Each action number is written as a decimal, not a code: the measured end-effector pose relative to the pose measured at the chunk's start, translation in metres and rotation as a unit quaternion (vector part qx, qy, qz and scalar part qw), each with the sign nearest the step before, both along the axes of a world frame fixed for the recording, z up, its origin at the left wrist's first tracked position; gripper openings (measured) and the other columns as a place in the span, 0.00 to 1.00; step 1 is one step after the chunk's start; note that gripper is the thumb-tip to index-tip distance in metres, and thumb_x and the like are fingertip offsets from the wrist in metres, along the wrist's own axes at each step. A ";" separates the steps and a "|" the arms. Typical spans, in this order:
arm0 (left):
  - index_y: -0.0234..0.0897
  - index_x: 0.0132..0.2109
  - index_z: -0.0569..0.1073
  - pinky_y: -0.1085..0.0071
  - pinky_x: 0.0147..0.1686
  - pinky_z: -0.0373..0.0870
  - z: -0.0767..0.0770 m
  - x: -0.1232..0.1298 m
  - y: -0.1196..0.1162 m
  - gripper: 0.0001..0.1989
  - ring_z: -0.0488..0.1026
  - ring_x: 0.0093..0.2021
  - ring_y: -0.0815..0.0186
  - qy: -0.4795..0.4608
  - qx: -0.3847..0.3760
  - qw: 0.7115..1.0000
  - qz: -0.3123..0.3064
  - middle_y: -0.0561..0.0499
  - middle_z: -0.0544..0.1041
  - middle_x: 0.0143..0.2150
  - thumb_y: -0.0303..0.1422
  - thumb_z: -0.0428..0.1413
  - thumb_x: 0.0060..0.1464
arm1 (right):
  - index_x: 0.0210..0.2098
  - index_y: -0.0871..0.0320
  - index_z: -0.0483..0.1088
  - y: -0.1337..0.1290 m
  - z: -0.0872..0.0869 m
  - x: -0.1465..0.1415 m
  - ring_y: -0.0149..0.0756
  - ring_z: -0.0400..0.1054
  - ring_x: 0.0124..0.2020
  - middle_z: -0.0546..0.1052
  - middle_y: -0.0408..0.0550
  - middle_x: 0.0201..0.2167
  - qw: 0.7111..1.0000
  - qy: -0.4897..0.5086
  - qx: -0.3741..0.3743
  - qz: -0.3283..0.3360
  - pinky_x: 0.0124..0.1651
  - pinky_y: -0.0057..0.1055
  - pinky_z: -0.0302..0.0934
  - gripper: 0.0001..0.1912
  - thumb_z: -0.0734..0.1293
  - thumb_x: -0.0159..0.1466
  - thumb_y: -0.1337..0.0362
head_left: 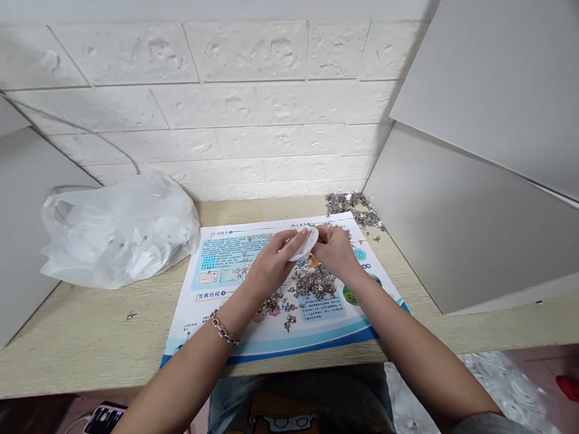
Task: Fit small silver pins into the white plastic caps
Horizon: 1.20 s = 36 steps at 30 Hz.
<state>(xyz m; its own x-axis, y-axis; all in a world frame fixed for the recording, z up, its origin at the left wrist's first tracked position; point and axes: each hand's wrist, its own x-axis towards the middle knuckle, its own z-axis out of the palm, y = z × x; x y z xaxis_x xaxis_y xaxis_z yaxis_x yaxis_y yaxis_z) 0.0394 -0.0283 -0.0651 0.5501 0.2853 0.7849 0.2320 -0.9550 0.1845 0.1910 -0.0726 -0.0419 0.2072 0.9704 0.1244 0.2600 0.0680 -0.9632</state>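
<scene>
— Printed shirt [279, 412], six o'clock, nearest. Next entry?

— White round piece [302, 248], one, centre, held above a printed sheet [191, 311].

— Fingers?

— Left hand [275, 255]: fingers closed on the piece, thumb on top. Right hand [337, 250]: fingers curled at its three o'clock edge; cannot tell whether they grip anything.

— Surroundings?

— Small metal parts [315, 282], heaped, six o'clock of the piece; second heap [351, 205], two o'clock; bulging plastic bag [120, 233], nine o'clock, on the bench [77, 327].

The disc [308, 245] is white, the metal parts [315, 283] silvery.
</scene>
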 end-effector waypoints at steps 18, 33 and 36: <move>0.36 0.47 0.66 0.71 0.32 0.68 0.032 -0.008 0.008 0.17 0.70 0.32 0.67 -0.133 -0.442 0.879 0.119 0.48 0.72 0.35 0.32 0.55 0.48 | 0.30 0.57 0.58 0.001 -0.010 0.002 0.24 0.46 0.18 0.55 0.37 0.19 0.969 0.030 -0.137 0.203 0.20 0.24 0.42 0.15 0.61 0.56 0.51; 0.31 0.38 0.64 0.82 0.16 0.62 0.036 -0.011 0.010 0.09 0.74 0.28 0.65 -0.137 -0.766 0.616 -0.123 0.46 0.73 0.27 0.27 0.55 0.49 | 0.28 0.61 0.68 0.006 -0.011 0.011 0.23 0.45 0.16 0.52 0.37 0.14 0.960 0.035 -0.099 0.261 0.20 0.24 0.41 0.19 0.58 0.60 0.51; 0.31 0.38 0.64 0.82 0.15 0.59 0.034 -0.010 0.011 0.10 0.73 0.28 0.66 -0.131 -0.762 0.621 -0.127 0.46 0.73 0.28 0.28 0.56 0.49 | 0.28 0.62 0.68 0.006 -0.013 0.011 0.23 0.45 0.15 0.53 0.37 0.14 0.960 0.011 -0.107 0.258 0.19 0.24 0.40 0.21 0.58 0.60 0.50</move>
